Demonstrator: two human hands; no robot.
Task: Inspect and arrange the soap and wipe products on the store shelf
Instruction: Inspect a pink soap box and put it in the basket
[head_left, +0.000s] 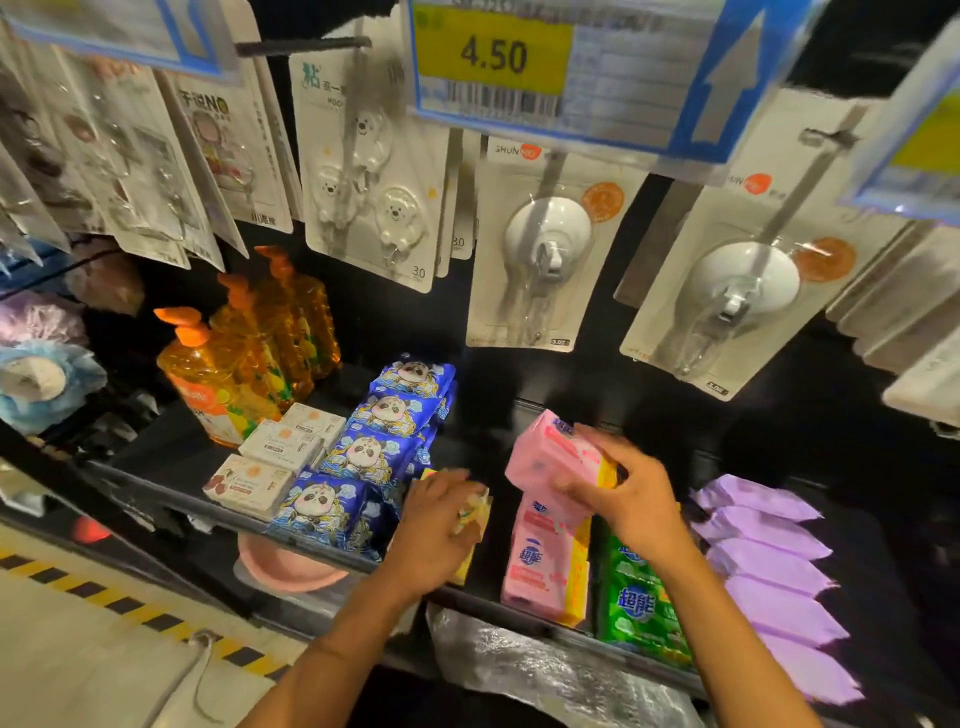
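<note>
Right hand (628, 499) gripping pink soap pack (545, 457), raised just above second pink pack (540, 566) on shelf (483, 603), left hand (436, 525) curled round yellow pack (475, 514) beside blue wipes (363, 457), green packs (639, 603) under right wrist, purple wipes (774, 566) further right

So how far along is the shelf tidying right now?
Looks done: the blue panda packs, white soap boxes and purple wipe packs lie in rows. In hand: the right hand grips a pink soap pack above the pink row; the left hand holds a yellow pack. Left: seating both, perhaps checking the green packs.
</note>
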